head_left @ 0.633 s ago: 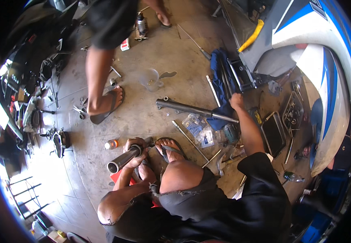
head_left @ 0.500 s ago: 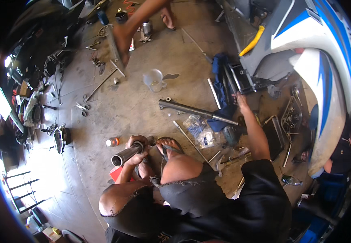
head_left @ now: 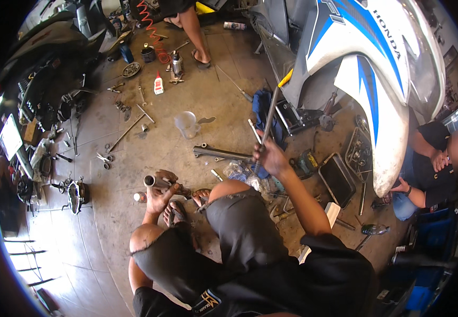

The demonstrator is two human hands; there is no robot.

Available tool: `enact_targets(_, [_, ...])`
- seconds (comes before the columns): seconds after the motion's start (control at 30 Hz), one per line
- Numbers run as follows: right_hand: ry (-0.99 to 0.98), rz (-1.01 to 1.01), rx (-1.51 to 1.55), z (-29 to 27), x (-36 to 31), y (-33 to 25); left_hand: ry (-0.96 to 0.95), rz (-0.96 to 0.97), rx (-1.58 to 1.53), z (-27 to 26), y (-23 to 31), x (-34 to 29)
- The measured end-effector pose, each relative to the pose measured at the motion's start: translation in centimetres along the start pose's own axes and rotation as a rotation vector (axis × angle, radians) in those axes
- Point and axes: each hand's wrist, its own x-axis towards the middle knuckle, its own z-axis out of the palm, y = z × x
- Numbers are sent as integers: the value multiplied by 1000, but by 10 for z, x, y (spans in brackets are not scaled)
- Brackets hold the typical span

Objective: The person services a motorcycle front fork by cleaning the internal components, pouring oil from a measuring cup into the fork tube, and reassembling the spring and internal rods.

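My left hand (head_left: pixel 161 196) is closed around a grey metal tube (head_left: pixel 157 182), its open round end pointing up and to the left, above my left foot. In my right hand (head_left: pixel 272 158) a long, thin dark-grey rod (head_left: pixel 272 113) stands steeply tilted, its upper end overlapping the motorcycle's side. Below and left of that hand, a dark fork leg (head_left: pixel 221 153) lies on the floor. Near it are a crumpled clear plastic bag (head_left: pixel 242 171) and a dark-blue cloth (head_left: pixel 261 105). A small bottle (head_left: pixel 140 197) is beside the tube.
A white-and-blue motorcycle (head_left: pixel 345 100) stands at right, a dark one (head_left: pixel 44 58) at left. A clear pitcher (head_left: pixel 187 124), scissors (head_left: pixel 104 158), a power drill (head_left: pixel 308 161) and a black tray (head_left: pixel 336 177) lie around. One person (head_left: pixel 427 164) sits at right; another's leg (head_left: pixel 193 37) shows at top.
My right hand has lifted the rod from beside the cloth and brought it nearer. My left hand still holds the tube. A co-worker's arm has left the upper middle, and the view has shifted.
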Motion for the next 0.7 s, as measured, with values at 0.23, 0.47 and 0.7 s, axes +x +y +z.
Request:
enact_targets(0.23, [-216,-97,-202,113,42,-26,-85,56,426,-9,89,21])
enact_targets(0.47, [-451,-201,149,240,37,-70,-172,90,500,-14,125,14])
enact_targets(0.7, [-577,-282,63,303,6,-81,-160,60,466,-10,156,25])
